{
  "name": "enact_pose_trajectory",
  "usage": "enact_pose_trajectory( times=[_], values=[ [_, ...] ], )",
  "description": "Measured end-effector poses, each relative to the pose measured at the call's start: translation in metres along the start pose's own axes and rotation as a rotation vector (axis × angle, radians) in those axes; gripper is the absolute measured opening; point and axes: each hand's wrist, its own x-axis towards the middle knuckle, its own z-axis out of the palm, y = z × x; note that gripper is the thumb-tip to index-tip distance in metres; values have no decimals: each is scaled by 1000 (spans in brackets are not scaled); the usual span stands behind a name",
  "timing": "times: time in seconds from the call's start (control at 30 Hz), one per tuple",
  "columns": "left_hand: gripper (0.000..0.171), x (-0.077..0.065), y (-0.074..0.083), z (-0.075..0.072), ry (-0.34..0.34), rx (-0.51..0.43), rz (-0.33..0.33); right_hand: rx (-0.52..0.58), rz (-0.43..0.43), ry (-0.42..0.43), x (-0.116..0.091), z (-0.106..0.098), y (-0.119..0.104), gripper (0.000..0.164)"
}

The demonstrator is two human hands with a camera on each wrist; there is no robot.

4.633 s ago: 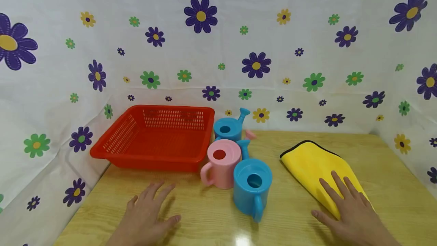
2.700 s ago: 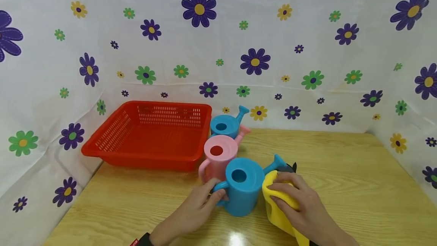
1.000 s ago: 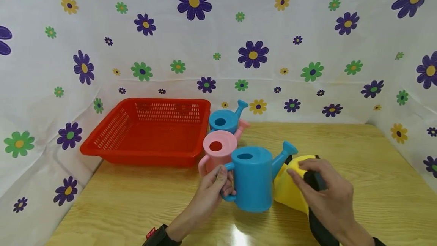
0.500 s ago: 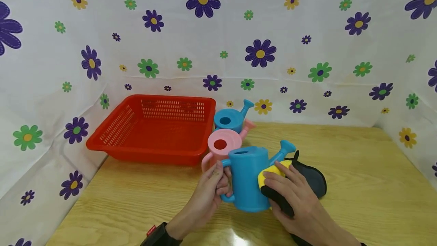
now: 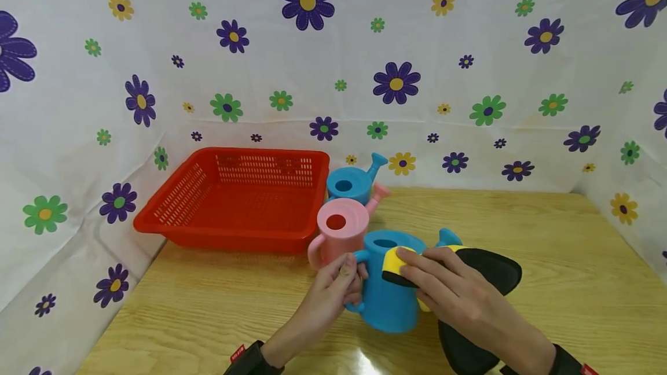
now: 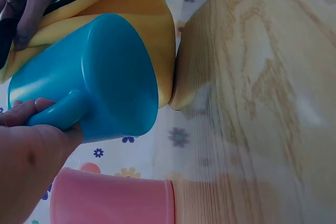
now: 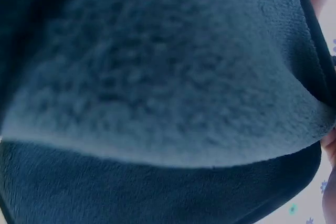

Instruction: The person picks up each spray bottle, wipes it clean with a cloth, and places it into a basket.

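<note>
My left hand (image 5: 330,291) grips the handle of a blue watering can (image 5: 388,308). In the left wrist view the can's flat base (image 6: 126,77) hangs a little off the table, slightly tilted. With my right hand (image 5: 466,300) I hold a yellow and dark grey cloth (image 5: 490,268) against the can's upper side, near its spout. The cloth hides most of the spout; only the rose shows past it. Grey folds of the cloth (image 7: 173,87) fill the right wrist view and hide most of the right hand there.
A pink watering can (image 5: 341,224) stands just behind the held one, with a second blue watering can (image 5: 349,184) beyond it. Left of them sits a red plastic basket (image 5: 229,239) on the wooden table (image 5: 208,311). A flowered sheet (image 5: 344,45) hangs around the back and sides.
From lying on the table, the cloth went into the right hand, and the left hand took the blue can by its handle. Lately the cloth moved up toward the can's rim; its grey side spread out.
</note>
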Motion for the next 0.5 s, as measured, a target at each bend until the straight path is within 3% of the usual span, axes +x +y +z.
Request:
enact_pose_trajectory(
  times=[0.5],
  values=[
    [40, 1, -3, 4, -1, 41, 30, 15, -34, -84, 9, 6, -12, 48]
  ],
)
